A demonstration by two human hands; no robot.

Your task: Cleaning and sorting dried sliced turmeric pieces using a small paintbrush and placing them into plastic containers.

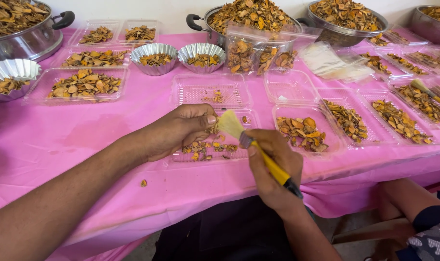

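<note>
- Over the open clear tray (208, 145) at table centre, our left hand (181, 130) pinches a small dried orange-brown piece (212, 128) between thumb and fingertips; piece mostly hidden by the fingers.
- Our right hand (273, 169) is clenched around a brush (258, 150): yellow handle, black end, metal ferrule, pale bristles fanned out and touching the held piece.
- Tray under the hands: a scatter of orange-brown chips, mostly along the near half.
- We count two more hinged clear trays just right of it, one (304, 130) with chunky slices, lid half (290, 87) bare.
- Three fluted foil cups at centre-left: two (154, 58) (202, 56) hold chips; a third (12, 70) sits at the left edge.
- Four filled clear trays at upper left, largest (82, 84) nearest us.
- Four steel pots along the back, heaped with the same dried slices; the middle one (251, 17) has black handles.
- Second brush (430, 92) lies on a tray far right.
- Pink tablecloth (60, 140) under everything; one stray chip (144, 183) near the front edge.
- Another person's sleeve (430, 232) at lower right.
</note>
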